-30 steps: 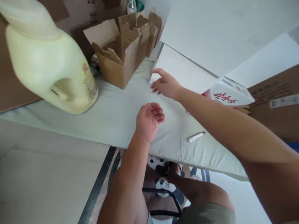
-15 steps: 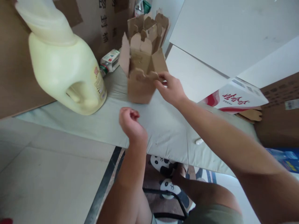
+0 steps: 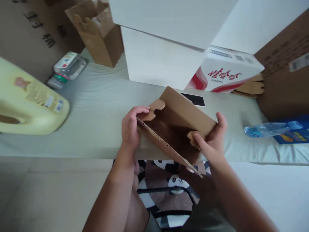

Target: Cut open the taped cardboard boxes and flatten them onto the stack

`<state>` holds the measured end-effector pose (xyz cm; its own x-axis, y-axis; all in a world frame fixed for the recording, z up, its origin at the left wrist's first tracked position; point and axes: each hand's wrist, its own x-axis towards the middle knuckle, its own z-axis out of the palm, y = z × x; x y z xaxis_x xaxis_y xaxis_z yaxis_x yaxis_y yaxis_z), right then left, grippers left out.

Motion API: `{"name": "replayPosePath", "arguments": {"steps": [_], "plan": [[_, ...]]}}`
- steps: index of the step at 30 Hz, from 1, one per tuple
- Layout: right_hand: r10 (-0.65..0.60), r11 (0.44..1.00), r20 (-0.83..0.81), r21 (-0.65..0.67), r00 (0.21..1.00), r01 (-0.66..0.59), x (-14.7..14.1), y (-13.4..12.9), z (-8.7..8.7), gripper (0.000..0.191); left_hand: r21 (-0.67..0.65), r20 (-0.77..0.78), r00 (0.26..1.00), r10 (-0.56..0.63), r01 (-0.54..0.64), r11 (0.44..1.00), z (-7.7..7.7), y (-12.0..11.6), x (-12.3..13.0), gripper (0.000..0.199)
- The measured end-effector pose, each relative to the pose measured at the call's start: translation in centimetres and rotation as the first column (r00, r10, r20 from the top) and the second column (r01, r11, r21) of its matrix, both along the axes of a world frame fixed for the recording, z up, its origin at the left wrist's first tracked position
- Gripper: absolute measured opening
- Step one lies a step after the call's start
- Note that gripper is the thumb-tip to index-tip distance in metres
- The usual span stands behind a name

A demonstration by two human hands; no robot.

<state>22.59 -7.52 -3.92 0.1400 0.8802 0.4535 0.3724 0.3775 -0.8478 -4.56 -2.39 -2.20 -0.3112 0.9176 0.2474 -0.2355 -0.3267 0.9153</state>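
A brown cardboard box [image 3: 188, 111] with its top open is held between my two hands, tilted over the front edge of the cloth-covered surface. My left hand [image 3: 131, 127] grips its left end, fingers over a notched flap. On the right end, my right hand [image 3: 214, 140] holds the box with the thumb on a small flap inside and another finger raised along the outer side. The far long wall stands up, and the near long flap leans toward me. The inside of the box is dark, and I cannot make out anything in it.
A large yellow jug [image 3: 31, 103] stands at left, beside a clear bottle [image 3: 70, 69] and another brown box [image 3: 103, 42]. Behind are white boxes [image 3: 156, 58], a red-and-white carton [image 3: 227, 71] and a dark flat object [image 3: 194, 99]. A water bottle [image 3: 272, 129] lies at right.
The open box has come away from the other brown box, nearer to me and to the right. My left hand, empty before, now grips it too. The view has shifted right.
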Motion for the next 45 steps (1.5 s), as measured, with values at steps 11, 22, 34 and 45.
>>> {"name": "replayPosePath", "arguments": {"steps": [11,22,34,45], "plan": [[0.357,0.934,-0.087,0.039,0.930,-0.355,0.8,-0.5,-0.5,0.056,-0.012,-0.148,0.984,0.099,-0.102,0.995,-0.2,1.0,2.0,0.011],[0.430,0.901,-0.073,0.099,0.900,-0.423,1.6,-0.9,-1.8,0.084,-0.002,0.128,0.991,0.027,-0.027,1.000,0.7,1.3,1.9,0.041],[0.451,0.867,0.023,0.225,0.892,-0.444,-0.8,-2.3,-2.5,0.107,-0.213,0.203,0.975,0.091,-0.047,0.976,1.9,1.2,1.8,0.057],[0.168,0.946,-0.045,0.287,0.985,-0.148,-1.6,-2.5,-2.6,0.036,-0.148,0.265,0.938,0.224,-0.190,0.971,2.0,1.5,2.7,0.060]]}}
